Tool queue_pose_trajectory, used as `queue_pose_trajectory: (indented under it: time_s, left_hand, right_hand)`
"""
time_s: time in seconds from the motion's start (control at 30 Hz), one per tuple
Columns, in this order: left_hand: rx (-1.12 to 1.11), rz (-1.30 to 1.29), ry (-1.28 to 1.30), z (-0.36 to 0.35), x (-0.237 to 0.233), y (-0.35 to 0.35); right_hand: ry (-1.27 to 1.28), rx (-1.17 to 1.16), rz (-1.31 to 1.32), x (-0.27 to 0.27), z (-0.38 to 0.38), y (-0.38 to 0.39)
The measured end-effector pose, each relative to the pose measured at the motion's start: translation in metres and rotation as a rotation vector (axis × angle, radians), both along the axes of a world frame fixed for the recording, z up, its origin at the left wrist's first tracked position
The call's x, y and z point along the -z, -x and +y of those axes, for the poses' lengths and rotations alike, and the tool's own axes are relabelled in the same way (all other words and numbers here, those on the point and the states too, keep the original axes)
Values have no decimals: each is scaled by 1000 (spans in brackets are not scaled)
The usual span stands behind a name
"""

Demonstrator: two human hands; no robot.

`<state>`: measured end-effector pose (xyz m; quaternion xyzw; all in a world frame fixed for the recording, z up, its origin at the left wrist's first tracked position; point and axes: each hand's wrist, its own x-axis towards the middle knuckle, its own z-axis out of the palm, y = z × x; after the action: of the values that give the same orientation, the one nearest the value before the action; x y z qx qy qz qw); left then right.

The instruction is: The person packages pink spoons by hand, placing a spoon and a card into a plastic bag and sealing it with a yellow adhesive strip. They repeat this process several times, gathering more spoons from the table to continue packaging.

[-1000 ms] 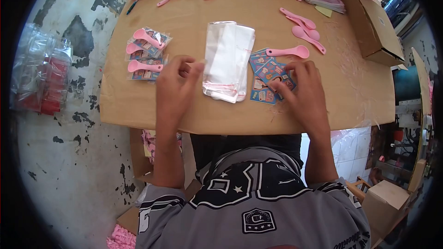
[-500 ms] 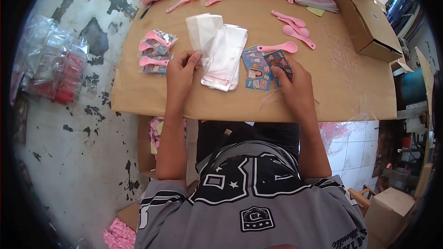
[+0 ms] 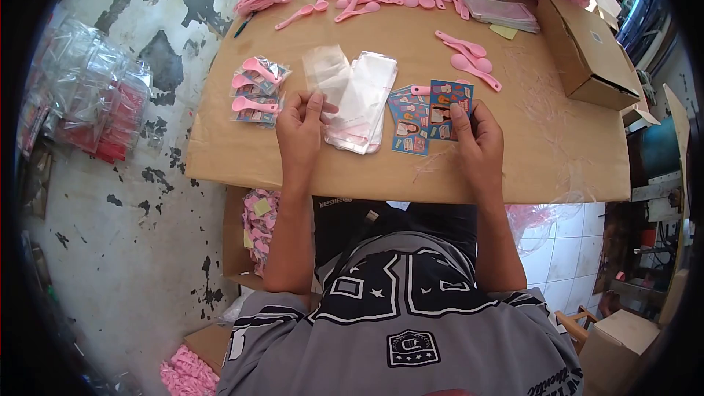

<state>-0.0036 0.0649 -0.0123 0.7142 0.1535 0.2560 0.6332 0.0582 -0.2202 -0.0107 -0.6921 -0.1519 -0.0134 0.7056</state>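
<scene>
While your left hand (image 3: 304, 128) pinches one clear bag (image 3: 325, 72) between thumb and fingers, raised just beside the bag stack (image 3: 367, 99), your right hand (image 3: 478, 136) is clamped on a sticker card (image 3: 449, 103) (a pink spoon (image 3: 419, 90) shows at its upper edge). Both items are held above the brown table (image 3: 543, 154), near the loose cards (image 3: 407, 128).

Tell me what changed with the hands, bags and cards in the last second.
The left hand lifted one clear bag off the bag stack. The right hand picked a sticker card up from the card pile and holds it raised. The bag stack and packed sets stayed put.
</scene>
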Motion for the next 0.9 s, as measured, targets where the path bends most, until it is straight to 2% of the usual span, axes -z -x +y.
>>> queue_pose_trajectory:
  time_s: [0.2,0.37,0.47,0.57,0.7,0.77,0.9]
  left_hand:
    - [21,65,-26,-5,2,0]
    - [-21,120,-67,-4,2,2]
    - [-36,90,-204,0,6,4]
    - [-29,131,-194,2,3,5]
    - [-41,133,-59,12,4,8]
    - [-64,128,32,13,3,8]
    - [-32,151,22,12,4,8]
  right_hand:
    - [-146,-198,244,-19,28,7]
    - [-105,-341,327,-31,59,6]
    - [-94,-386,375,-29,77,1]
    - [34,-444,350,-11,92,-6]
    - [138,-436,304,-12,93,-4]
    - [166,-436,299,-15,93,-4]
    - [188,-448,278,-19,90,-3]
